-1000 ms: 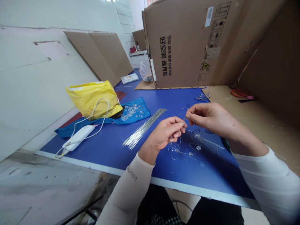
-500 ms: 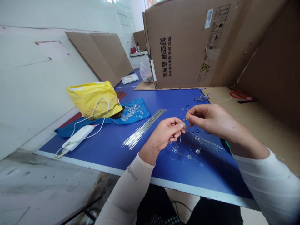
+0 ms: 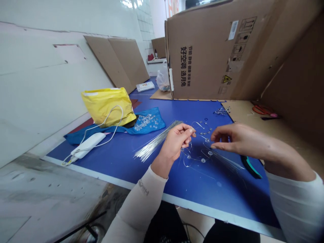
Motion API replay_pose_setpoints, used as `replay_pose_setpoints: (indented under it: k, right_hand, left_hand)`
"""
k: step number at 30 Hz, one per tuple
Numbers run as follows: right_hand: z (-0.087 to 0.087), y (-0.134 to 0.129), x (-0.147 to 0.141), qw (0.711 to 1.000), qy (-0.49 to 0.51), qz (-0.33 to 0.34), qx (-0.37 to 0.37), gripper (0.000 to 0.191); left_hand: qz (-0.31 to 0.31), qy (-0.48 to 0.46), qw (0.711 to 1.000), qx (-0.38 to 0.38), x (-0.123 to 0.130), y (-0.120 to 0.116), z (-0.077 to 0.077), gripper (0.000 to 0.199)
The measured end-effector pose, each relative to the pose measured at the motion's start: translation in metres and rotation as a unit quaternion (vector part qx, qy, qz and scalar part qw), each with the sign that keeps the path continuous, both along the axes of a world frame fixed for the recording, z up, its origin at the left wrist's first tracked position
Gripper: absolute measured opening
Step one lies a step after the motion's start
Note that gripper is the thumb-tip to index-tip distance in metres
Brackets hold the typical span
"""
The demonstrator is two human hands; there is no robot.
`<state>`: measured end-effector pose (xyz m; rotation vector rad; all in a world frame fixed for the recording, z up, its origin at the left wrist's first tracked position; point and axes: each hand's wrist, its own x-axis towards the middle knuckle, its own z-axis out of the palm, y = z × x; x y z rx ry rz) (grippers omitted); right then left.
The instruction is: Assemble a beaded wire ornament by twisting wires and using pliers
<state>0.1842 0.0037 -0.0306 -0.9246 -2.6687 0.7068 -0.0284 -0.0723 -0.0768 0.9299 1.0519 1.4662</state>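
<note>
My left hand (image 3: 180,139) is closed in a pinch on a thin wire above the blue table. Clear round beads (image 3: 203,160) sit spaced along a looping wire that hangs below and right of its fingertips. My right hand (image 3: 229,137) is to the right, thumb and fingers apart, with nothing visible between them. A clear bead (image 3: 207,140) on the wire is close to its fingertips. Beneath the right hand, a thin bundle of wires (image 3: 229,161) lies on the table. A thicker bundle of silvery wires (image 3: 153,144) lies left of my left hand, partly covered by it.
Loose clear beads (image 3: 146,122) lie on a blue cloth (image 3: 159,114) beside a yellow bag (image 3: 108,106). A white power strip (image 3: 88,145) has its cable looped nearby. A large cardboard box (image 3: 205,67) stands behind. A green-handled tool (image 3: 253,167) and orange scissors (image 3: 260,109) are at right.
My right hand has moved away from my left hand, rightward and slightly down, and its fingers have spread. My left hand keeps its pinch. The view has shifted slightly.
</note>
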Motion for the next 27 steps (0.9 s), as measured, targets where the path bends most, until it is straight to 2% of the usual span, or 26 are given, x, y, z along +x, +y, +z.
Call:
replay_pose_setpoints:
  k: [2,8,15,19,22,27]
  right_hand:
    - [-0.004,0.000,-0.003,1.000,-0.008,0.008,0.019,0.020]
    - [-0.007,-0.010,-0.020,0.998,0.022,-0.038,0.055,0.020]
    - [-0.016,-0.011,-0.029,0.991,0.097,-0.092,0.031,0.016]
    - [-0.022,-0.009,-0.029,0.990,0.127,-0.055,0.017,0.030]
    - [-0.021,-0.013,-0.028,0.991,0.106,-0.044,0.063,0.024]
    - [-0.018,-0.019,-0.030,0.991,0.049,-0.051,0.116,0.033]
  left_hand:
    - [0.011,0.001,1.000,0.001,0.000,0.000,0.001,0.012]
    - [0.017,0.012,1.000,0.003,0.002,0.000,0.000,0.011]
    - [0.019,0.011,1.000,-0.007,0.002,0.000,0.002,0.011]
    - [0.025,0.018,0.999,-0.020,0.002,-0.001,0.003,0.012]
    - [0.031,0.031,0.999,-0.026,0.002,0.000,0.001,0.013]
    - [0.046,0.058,0.997,-0.019,0.001,0.002,-0.003,0.013]
